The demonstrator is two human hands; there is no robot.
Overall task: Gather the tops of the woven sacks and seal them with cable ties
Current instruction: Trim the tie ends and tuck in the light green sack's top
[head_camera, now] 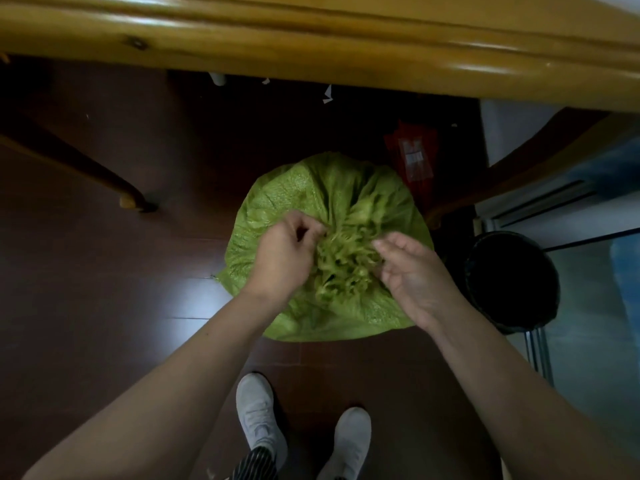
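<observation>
Flanking the green woven sack (pixel 304 188)'s frayed gathered top (pixel 346 268): left hand (pixel 284 258) pinching its left edge, right hand (pixel 412 275) loosely curled, fingertips touching its right.

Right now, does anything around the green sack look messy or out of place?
Yes: white paper scraps lie on the floor under the wooden table, and a red packet lies on the floor behind the green sack. The sack itself looks intact.
</observation>
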